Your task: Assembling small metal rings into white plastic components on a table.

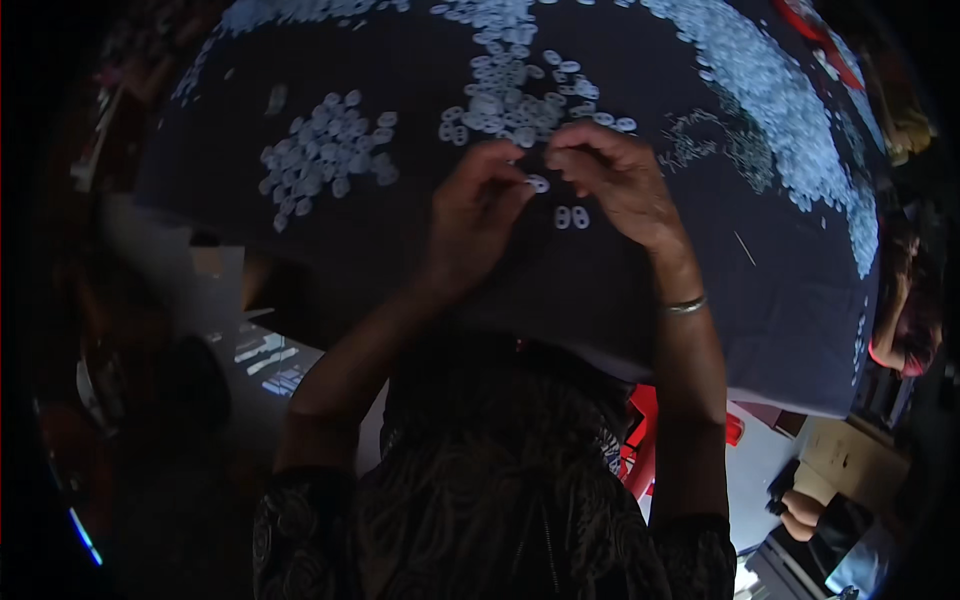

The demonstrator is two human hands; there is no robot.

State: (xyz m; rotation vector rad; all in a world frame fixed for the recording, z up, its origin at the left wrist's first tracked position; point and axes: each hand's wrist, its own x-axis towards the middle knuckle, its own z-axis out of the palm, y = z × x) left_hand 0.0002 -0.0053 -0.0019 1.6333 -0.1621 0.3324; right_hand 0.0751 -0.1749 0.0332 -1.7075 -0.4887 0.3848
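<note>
On dark-clothed table (370,240), dim room, pale floor (225,300): white two-hole piece (540,183) at left hand's (472,205) thumb, axis part-hidden. Can't tell if left or right hand (622,185) grips. Loose pair (571,217) nearer wearer, long axes fore-aft.

Cover of dark grey cloth (795,300) over a broad table, curving at the edge through lens distortion. Pale grey, smooth floor (218,290) at left, with bright, bluish-white streaks of light (268,358) beside the table. At lower right, bright, whitish floor and a tan cardboard box (855,460). At lower left, a thin, blue-white strip of light (86,535). Dim lighting overall; outer surroundings too dark to identify.
</note>
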